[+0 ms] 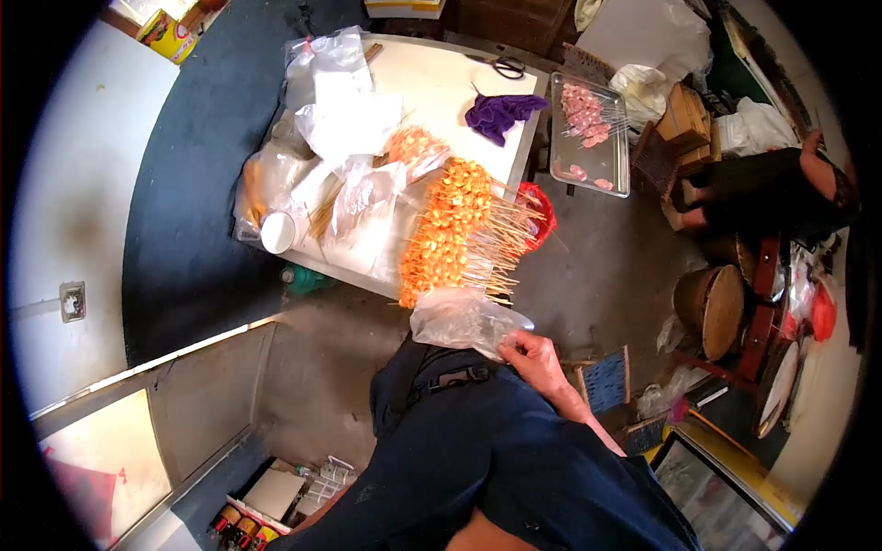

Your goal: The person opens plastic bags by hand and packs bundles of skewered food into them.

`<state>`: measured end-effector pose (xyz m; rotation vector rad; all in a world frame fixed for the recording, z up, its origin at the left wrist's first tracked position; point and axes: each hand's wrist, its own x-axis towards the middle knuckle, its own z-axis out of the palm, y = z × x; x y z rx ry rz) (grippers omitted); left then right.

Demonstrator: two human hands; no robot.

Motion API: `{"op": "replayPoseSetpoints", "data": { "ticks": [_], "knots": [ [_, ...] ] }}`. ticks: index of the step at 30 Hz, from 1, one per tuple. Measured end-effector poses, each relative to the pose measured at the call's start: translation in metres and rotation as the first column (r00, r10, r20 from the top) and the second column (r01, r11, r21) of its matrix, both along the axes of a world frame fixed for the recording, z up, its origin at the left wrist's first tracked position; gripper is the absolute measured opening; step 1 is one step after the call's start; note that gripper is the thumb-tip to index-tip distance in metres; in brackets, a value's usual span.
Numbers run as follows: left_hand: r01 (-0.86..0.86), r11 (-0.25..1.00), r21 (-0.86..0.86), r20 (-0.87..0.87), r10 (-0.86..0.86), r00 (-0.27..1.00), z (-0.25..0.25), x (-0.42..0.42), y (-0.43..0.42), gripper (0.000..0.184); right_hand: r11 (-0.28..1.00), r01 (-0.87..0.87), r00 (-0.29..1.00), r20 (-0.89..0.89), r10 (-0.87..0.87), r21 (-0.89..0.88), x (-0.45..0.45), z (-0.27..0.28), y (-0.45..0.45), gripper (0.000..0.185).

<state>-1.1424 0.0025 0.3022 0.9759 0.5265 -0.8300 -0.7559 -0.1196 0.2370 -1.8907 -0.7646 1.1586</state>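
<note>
Pinched clear plastic bag in right hand by white table, touching orange skewers on table; couldn't tell grip of left hand or read lettering on yellow container, left of table

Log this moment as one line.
right hand: pinching clear plastic bag | left hand: unseen | orange skewers: heaped at table edge

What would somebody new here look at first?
Probably the big pile of orange skewers on the near part of the white table. Next, maybe the bright purple cloth farther back, or the pink skewers in the metal tray to the table's right.
</note>
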Motion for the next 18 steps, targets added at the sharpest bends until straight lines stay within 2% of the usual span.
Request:
{"op": "replayPoseSetpoints", "data": {
  "ticks": [12,18],
  "knots": [
    [-0.112,0.99,-0.084,-0.099,0.104,0.99,0.022,-0.011,-0.012,0.013,0.997,0.056,0.997,0.064,-0.052,-0.059,0.004,0.011,-0.013,0.018],
    [-0.146,0.983,-0.116,-0.119,0.132,0.984,0.03,-0.017,-0.017,0.011,0.995,0.056,0.979,0.201,-0.04,-0.079,0.001,0.013,-0.025,0.019]
  ]
}}
